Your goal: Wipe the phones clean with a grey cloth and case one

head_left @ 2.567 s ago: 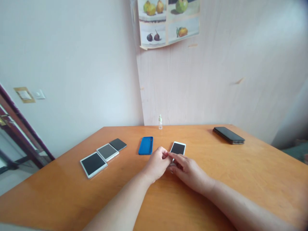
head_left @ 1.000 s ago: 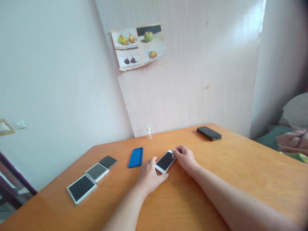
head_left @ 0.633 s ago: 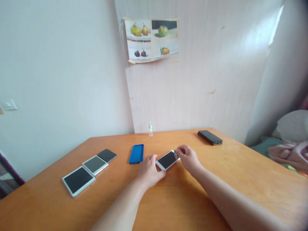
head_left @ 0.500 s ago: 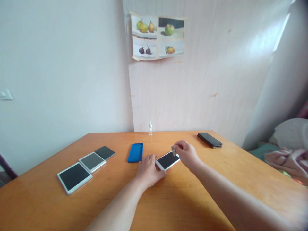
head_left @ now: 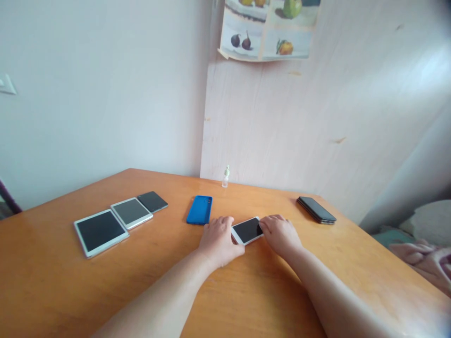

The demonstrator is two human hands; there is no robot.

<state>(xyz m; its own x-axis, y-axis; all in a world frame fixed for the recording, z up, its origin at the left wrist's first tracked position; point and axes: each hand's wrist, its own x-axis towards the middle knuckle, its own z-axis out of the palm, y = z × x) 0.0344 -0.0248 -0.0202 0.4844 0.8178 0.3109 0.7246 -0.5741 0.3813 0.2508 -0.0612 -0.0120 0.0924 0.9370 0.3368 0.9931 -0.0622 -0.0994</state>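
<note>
A white phone [head_left: 247, 230] with a dark screen lies slantwise on the orange wooden table [head_left: 246, 291]. My left hand [head_left: 218, 239] rests on the table with its fingers curled, and its thumb and fingertips grip the phone's near left end. My right hand [head_left: 281, 233] lies at the phone's right end. Its fingers are bent and pressed together onto the edge of the screen. What is under those fingertips is hidden.
A blue phone case [head_left: 199, 210] lies just left of my left hand, and a small clear bottle [head_left: 226, 176] stands by the wall. Two stacked black phones [head_left: 316, 210] are at the right. Two white tablets [head_left: 100, 231] [head_left: 131, 212] and a dark phone [head_left: 152, 201] sit left.
My right hand, which pinched a small white piece above the phone's far end, has come down onto the phone. My left hand stayed on the near end. The view tilted down.
</note>
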